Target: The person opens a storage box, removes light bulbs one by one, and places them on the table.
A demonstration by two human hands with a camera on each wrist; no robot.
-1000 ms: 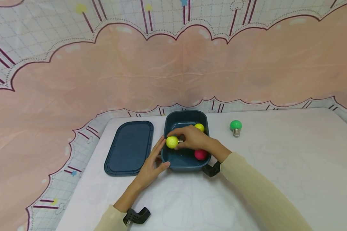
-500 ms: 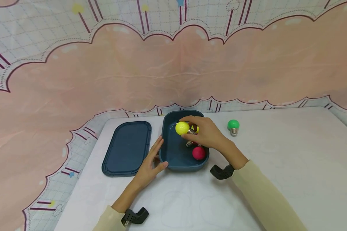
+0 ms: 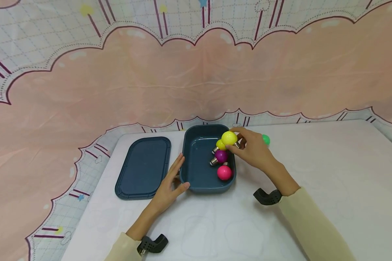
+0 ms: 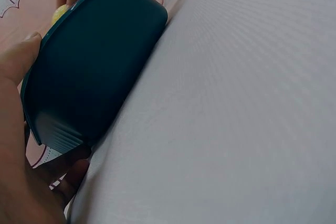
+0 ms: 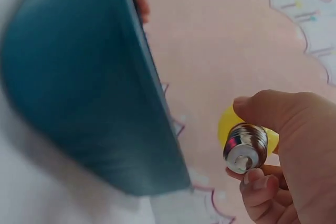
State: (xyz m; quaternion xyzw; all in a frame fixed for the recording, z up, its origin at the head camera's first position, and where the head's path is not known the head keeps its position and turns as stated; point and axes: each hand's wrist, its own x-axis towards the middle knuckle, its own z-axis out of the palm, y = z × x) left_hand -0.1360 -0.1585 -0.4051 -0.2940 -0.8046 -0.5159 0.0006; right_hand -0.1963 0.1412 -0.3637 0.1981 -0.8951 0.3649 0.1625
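My right hand [image 3: 253, 148] pinches a yellow light bulb [image 3: 229, 138] over the right rim of the dark blue box [image 3: 190, 159]. In the right wrist view the bulb's metal screw base [image 5: 244, 148] points toward the camera. Below it in the box lie another yellow bulb [image 3: 220, 144], a purple bulb [image 3: 221, 156] and a pink-red bulb [image 3: 224, 173]. My left hand [image 3: 168, 188] rests against the box's left side, fingers extended and thumb near the front corner. In the left wrist view its thumb touches the rim of the box [image 4: 100, 61].
A dark blue lid [image 3: 143, 168] lies flat on the white table [image 3: 215, 228], left of the box. Partly hidden behind my right hand is a green bulb [image 3: 266, 139] on the table. A patterned cloth [image 3: 196, 79] hangs behind the table.
My right hand has lifted the yellow bulb from the box's left part and carried it right, to the right rim. The purple bulb has come into view. My left hand stays at the box.
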